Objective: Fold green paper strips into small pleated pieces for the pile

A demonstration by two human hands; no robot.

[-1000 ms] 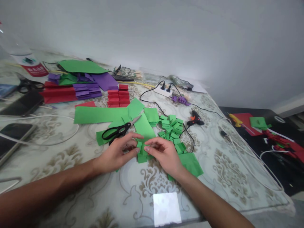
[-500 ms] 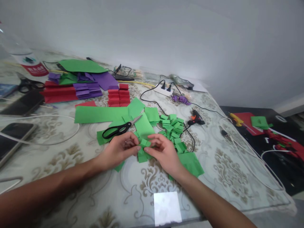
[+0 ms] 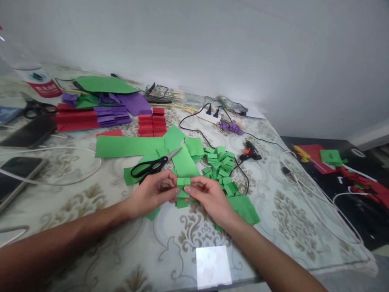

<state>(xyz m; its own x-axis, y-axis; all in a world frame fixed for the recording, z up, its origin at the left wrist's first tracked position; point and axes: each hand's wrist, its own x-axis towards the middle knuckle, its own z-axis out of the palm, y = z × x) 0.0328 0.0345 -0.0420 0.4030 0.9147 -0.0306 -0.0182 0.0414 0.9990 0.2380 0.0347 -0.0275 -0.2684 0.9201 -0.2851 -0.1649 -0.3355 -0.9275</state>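
My left hand (image 3: 152,194) and my right hand (image 3: 209,196) meet over the patterned table (image 3: 115,239), both pinching a small folded green paper piece (image 3: 183,183) between thumb and fingers. Just behind my left hand lie black-handled scissors (image 3: 152,165) on green paper sheets (image 3: 182,160). A pile of small folded green pieces (image 3: 220,162) sits beyond my right hand, and a larger green sheet (image 3: 244,209) lies under my right wrist.
Red (image 3: 152,121) and purple (image 3: 111,114) folded paper stacks lie at the back left, with a long green strip (image 3: 127,146). A glue gun (image 3: 249,152), power strip (image 3: 209,116) and cables are at the right. Two phones (image 3: 18,172) and second scissors (image 3: 35,108) lie far left.
Both hands have drawn together and lifted the small green piece slightly, thumbs now pressing on its fold. Everything else on the table stays where it was.
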